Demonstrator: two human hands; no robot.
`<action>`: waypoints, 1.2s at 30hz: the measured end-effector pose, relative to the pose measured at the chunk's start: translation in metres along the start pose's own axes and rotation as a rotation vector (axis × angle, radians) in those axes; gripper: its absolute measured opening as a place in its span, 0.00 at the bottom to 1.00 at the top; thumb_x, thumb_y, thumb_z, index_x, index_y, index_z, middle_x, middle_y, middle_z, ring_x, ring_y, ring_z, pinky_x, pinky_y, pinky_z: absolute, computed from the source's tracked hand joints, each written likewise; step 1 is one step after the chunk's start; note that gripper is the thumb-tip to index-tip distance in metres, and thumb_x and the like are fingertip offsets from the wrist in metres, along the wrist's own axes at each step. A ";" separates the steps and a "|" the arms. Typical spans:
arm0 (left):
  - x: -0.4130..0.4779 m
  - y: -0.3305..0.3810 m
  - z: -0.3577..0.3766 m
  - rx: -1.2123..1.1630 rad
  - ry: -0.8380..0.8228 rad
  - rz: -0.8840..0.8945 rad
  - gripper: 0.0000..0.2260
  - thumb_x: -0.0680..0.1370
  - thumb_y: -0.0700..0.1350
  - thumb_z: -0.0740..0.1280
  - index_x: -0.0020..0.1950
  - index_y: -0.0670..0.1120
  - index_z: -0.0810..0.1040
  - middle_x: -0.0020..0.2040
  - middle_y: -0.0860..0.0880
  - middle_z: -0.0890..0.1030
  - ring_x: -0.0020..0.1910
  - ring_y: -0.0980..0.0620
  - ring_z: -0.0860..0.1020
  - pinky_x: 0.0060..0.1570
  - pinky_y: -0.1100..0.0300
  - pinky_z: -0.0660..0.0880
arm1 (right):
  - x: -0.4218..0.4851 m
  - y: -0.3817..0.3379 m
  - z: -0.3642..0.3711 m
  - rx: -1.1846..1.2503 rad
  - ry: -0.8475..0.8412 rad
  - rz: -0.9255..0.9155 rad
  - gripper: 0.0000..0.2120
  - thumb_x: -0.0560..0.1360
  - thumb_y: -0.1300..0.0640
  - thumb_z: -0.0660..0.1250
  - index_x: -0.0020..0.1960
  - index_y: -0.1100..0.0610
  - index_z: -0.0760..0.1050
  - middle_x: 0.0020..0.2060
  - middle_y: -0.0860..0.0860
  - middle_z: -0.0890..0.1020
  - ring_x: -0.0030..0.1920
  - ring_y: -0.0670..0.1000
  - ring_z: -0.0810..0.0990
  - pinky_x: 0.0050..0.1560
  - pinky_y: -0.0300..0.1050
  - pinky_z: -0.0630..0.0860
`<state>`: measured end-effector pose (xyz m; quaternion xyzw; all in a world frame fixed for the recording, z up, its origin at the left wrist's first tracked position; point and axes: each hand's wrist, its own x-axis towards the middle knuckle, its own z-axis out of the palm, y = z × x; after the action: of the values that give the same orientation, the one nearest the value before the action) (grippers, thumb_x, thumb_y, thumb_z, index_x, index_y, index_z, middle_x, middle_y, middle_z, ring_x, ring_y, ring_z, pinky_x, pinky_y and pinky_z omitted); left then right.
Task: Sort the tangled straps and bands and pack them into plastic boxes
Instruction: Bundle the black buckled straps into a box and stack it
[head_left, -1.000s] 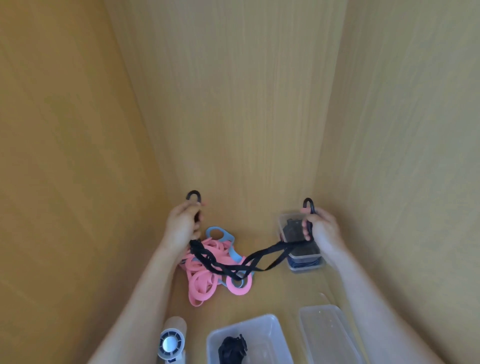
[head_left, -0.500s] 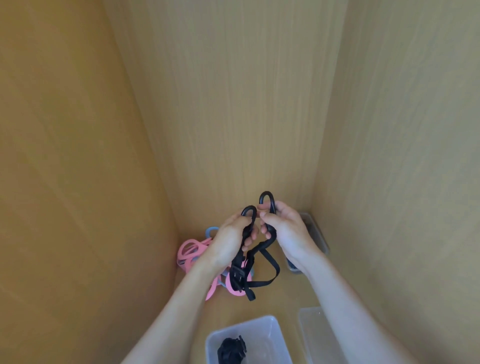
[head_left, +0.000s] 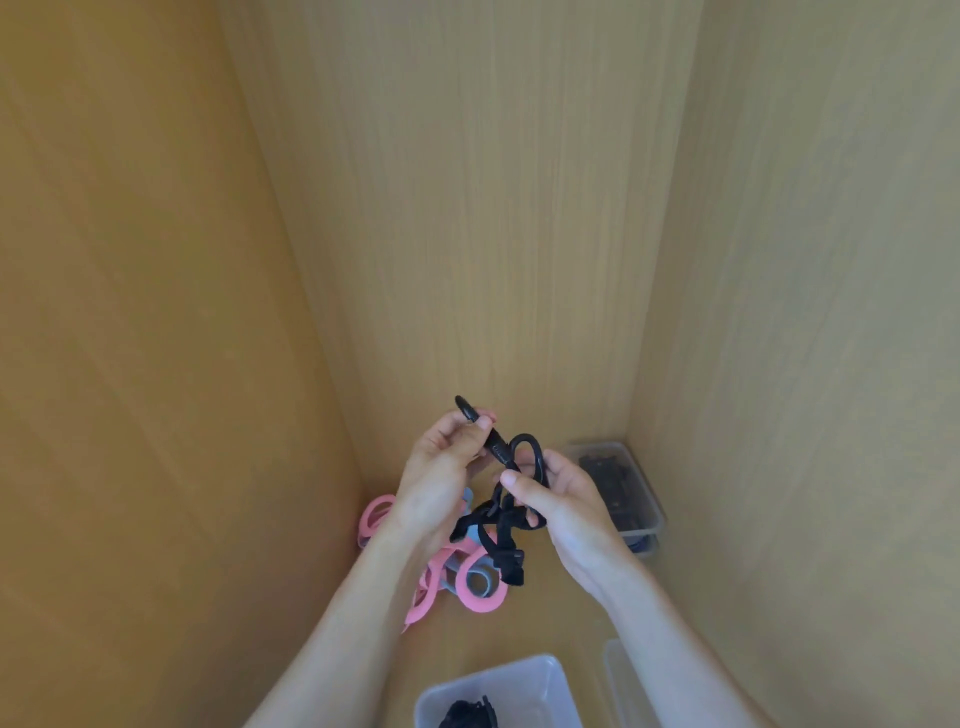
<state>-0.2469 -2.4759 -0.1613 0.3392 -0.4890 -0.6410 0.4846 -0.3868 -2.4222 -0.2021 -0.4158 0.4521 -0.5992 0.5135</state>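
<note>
I see my left hand (head_left: 441, 478) pinching one hook of the black strap (head_left: 498, 530), my right hand (head_left: 561, 493) clamped on the other; it dangles above the pink bands (head_left: 480, 597), near the clear box (head_left: 545, 680).

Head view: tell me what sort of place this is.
Probably the inside of a wooden cupboard or enclosed corner: plain wood-grain panels close in on three sides, with clear plastic boxes and loose pink bands on its floor.

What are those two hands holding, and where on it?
A black strap: the left hand pinches one end hook, the right hand grips the other; the webbing dangles between.
</note>
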 end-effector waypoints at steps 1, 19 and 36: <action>0.001 -0.001 -0.002 0.034 0.020 0.008 0.05 0.81 0.42 0.68 0.51 0.43 0.82 0.42 0.45 0.78 0.47 0.45 0.80 0.59 0.53 0.79 | -0.001 0.001 0.000 -0.005 0.001 0.001 0.14 0.73 0.58 0.75 0.54 0.63 0.77 0.40 0.49 0.83 0.36 0.43 0.80 0.35 0.34 0.73; -0.005 0.022 -0.035 0.736 -0.466 -0.275 0.10 0.76 0.44 0.76 0.53 0.45 0.79 0.45 0.48 0.87 0.44 0.52 0.85 0.45 0.62 0.78 | 0.004 -0.020 -0.019 -0.505 -0.011 -0.065 0.10 0.74 0.64 0.73 0.47 0.50 0.78 0.36 0.41 0.82 0.38 0.41 0.80 0.43 0.36 0.75; -0.013 0.022 -0.030 0.574 -0.483 -0.186 0.05 0.79 0.34 0.69 0.52 0.33 0.79 0.46 0.37 0.82 0.40 0.44 0.75 0.39 0.58 0.72 | -0.011 -0.002 -0.019 -0.260 -0.213 0.083 0.12 0.76 0.64 0.70 0.59 0.58 0.80 0.48 0.56 0.87 0.51 0.56 0.86 0.56 0.50 0.81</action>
<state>-0.2092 -2.4741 -0.1496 0.3431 -0.7159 -0.5806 0.1807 -0.4039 -2.4091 -0.2051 -0.5207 0.4856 -0.4666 0.5248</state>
